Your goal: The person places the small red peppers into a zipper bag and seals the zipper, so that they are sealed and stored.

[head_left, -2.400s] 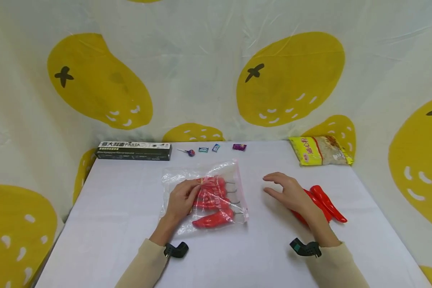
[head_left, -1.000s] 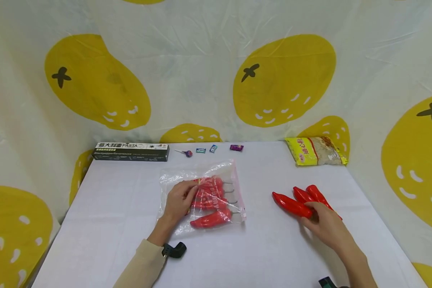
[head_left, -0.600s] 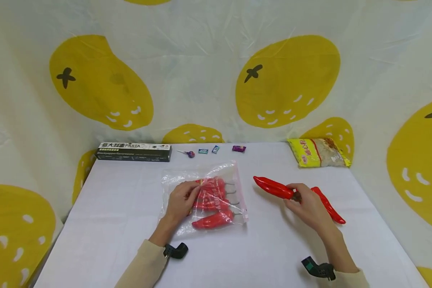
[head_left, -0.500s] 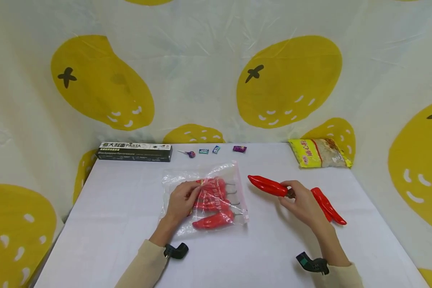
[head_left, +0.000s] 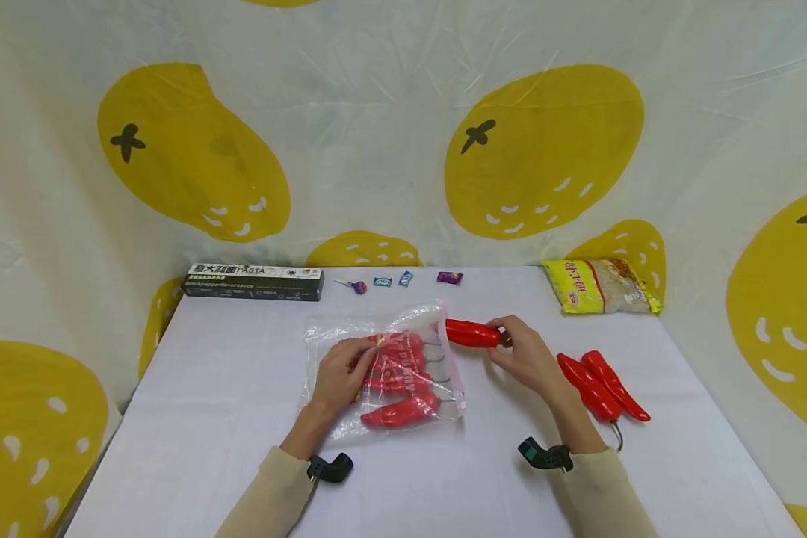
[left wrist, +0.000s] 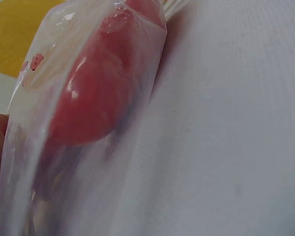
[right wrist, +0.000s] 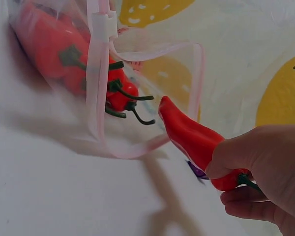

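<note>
My left hand [head_left: 338,376] pinches the upper film of a clear slider zip bag [head_left: 326,325] with a pink edge. Several red chili peppers [head_left: 398,412] lie inside it, stems toward the mouth on the right. In my right hand [head_left: 526,357] is another red chili pepper [head_left: 472,333], held near its stem end. Its tip is at the bag's mouth; the right wrist view shows the pink rim [right wrist: 95,83] gaping and the pepper's tip at the opening. The left wrist view has a bagged pepper [left wrist: 96,83] close up, with the hand mostly out of frame.
Two loose red chili peppers [head_left: 590,388] lie right of my right hand. Along the back stand a black pasta box [head_left: 252,284], a lollipop [head_left: 359,287], small wrapped candies [head_left: 382,282], a purple candy [head_left: 450,277] and a yellow food packet [head_left: 601,286]. A patterned curtain [head_left: 370,149] hangs behind.
My right hand has picked up a chili pepper from the group at the right and carried it left to the bag's mouth. The left hand keeps its hold on the bag.
</note>
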`<state>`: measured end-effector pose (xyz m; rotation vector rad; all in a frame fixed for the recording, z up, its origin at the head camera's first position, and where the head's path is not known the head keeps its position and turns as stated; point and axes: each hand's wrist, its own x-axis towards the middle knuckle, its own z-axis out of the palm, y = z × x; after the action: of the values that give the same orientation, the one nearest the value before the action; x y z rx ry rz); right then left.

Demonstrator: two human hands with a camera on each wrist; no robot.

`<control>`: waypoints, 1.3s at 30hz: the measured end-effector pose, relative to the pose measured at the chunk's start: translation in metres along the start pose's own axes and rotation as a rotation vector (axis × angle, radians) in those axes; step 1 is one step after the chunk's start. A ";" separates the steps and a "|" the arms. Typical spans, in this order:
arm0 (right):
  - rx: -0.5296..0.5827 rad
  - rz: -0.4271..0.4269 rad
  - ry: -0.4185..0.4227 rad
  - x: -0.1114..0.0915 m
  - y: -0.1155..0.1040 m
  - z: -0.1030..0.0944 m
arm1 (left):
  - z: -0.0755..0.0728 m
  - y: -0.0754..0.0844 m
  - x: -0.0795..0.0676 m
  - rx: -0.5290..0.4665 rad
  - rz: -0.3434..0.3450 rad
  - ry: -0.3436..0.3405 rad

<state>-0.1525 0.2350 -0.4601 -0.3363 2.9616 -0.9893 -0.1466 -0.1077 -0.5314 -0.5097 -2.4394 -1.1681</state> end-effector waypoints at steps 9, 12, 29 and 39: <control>0.039 -0.057 -0.012 0.028 -0.010 0.025 | 0.001 -0.001 -0.001 -0.008 0.026 0.008; 0.059 -0.070 0.001 0.035 -0.013 0.035 | 0.002 -0.001 -0.001 -0.009 0.028 0.007; 0.129 -0.081 -0.030 0.049 -0.026 0.061 | 0.002 -0.001 0.000 0.009 0.024 0.006; 0.096 -0.095 -0.034 0.038 -0.023 0.039 | 0.002 -0.003 0.000 0.014 0.022 0.010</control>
<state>-0.1819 0.1860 -0.4751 -0.4913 2.8798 -1.1185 -0.1485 -0.1084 -0.5345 -0.5239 -2.4262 -1.1407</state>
